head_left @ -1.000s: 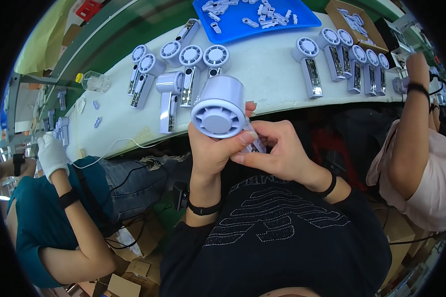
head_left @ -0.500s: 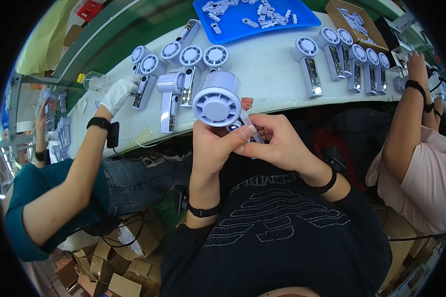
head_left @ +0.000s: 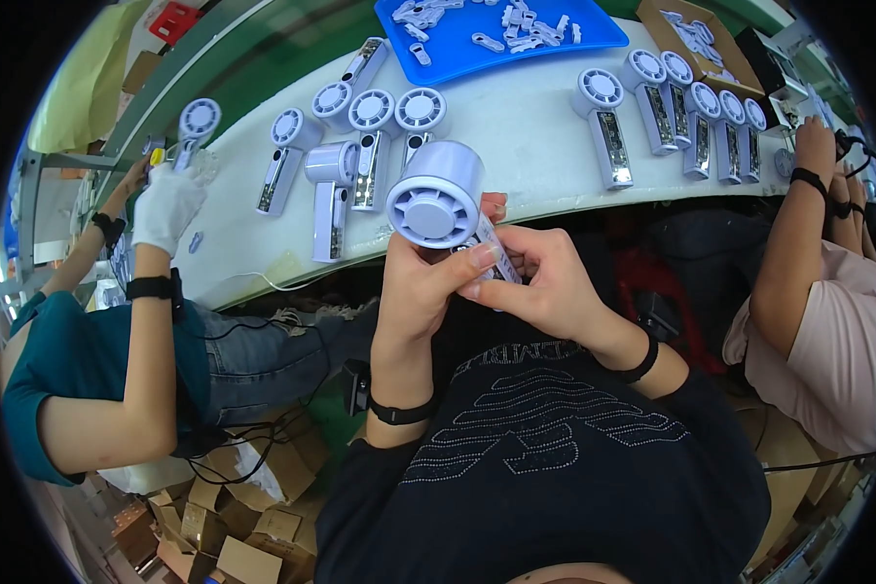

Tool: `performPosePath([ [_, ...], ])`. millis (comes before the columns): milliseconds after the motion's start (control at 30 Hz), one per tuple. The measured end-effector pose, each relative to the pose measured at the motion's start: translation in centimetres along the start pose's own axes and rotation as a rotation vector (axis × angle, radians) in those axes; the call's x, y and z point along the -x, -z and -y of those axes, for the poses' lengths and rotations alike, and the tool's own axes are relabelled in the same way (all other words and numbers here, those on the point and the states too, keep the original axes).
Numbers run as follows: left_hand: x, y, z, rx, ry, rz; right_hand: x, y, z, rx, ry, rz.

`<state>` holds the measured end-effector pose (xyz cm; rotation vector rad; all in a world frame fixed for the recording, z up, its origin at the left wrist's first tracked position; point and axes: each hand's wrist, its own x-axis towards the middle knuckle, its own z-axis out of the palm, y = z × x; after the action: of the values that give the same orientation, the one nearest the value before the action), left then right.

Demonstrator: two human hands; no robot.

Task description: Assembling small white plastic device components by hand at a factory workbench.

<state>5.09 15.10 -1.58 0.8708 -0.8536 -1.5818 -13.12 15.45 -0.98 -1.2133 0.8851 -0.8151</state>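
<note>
I hold a pale lilac handheld fan (head_left: 436, 200) in front of my chest, its round slotted head tilted toward me. My left hand (head_left: 414, 287) wraps the handle just below the head, thumb laid along its front. My right hand (head_left: 555, 282) grips the handle's lower part, thumb and fingers closed on it. Most of the handle is hidden by my fingers. Beyond it on the white tabletop (head_left: 516, 136) lie several similar fans (head_left: 371, 112), some with circuit boards showing in their open handles.
A blue tray (head_left: 457, 64) of small lilac parts lies at the back, beside a cardboard box (head_left: 652, 21) with more parts. Several fans (head_left: 608, 127) lie at the right. At left a co-worker's gloved hand (head_left: 167, 209) holds a fan; another person's arm (head_left: 798, 224) is at right.
The co-worker's gloved hand has moved left, lifting a fan from the table. The fan in my hands has shifted slightly right; my grip looks the same.
</note>
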Motion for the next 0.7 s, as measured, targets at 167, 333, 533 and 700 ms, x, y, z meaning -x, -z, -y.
performPosePath([
  [167, 0.0, 0.8, 0.1, 0.218, -0.043, 0.034, -0.5, -0.1, 0.4, 0.167, 0.005, 0.023],
  [333, 0.5, 3.0, -1.3, -0.089, -0.196, -0.031, -1.6, 0.2, 1.9, 0.255, 0.096, 0.141],
  [533, -2.3, 10.2, -8.4, -0.283, -0.300, -0.627, -7.9, 7.1, 4.1, 0.583, 0.179, -0.194],
  [700, -5.3, 24.3, -13.6, -0.877, -0.062, -1.009, -20.6, 10.2, 5.3, 1.074, 0.263, -0.400],
])
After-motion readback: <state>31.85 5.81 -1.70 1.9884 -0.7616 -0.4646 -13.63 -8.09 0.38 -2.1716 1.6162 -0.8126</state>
